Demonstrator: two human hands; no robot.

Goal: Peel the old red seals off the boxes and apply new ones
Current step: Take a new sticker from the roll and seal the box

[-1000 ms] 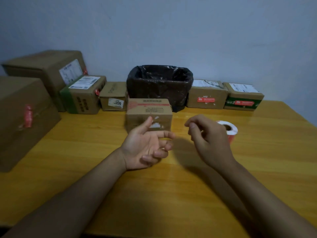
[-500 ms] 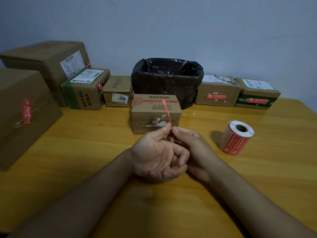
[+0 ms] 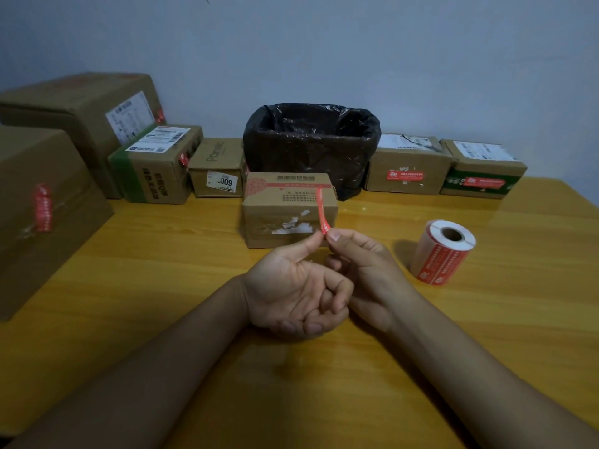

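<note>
Both hands meet over the middle of the bench, and a thin red seal strip stands up from between them. The left hand lies palm-up with its thumb pressed to the strip's lower end, its other fingers curled in loosely; the right hand pinches the same end from the other side with thumb and forefinger. So each hand is grasping the strip, right at its bottom tip.

The strip's long axis runs nearly upright, leaning a little to the left as it rises, and its free end shows in front of the small box that sits just beyond the hands. Whether that top end touches the box I cannot tell. The strip looks narrow, slightly curled and limp (likely to fold on itself).

The front of the small box shows torn white patches where a sticker was stripped. The bin lined with a black bag stands directly behind the box, straight ahead of both hands. The roll of new seals rests to the right, nearer the right hand.
</note>
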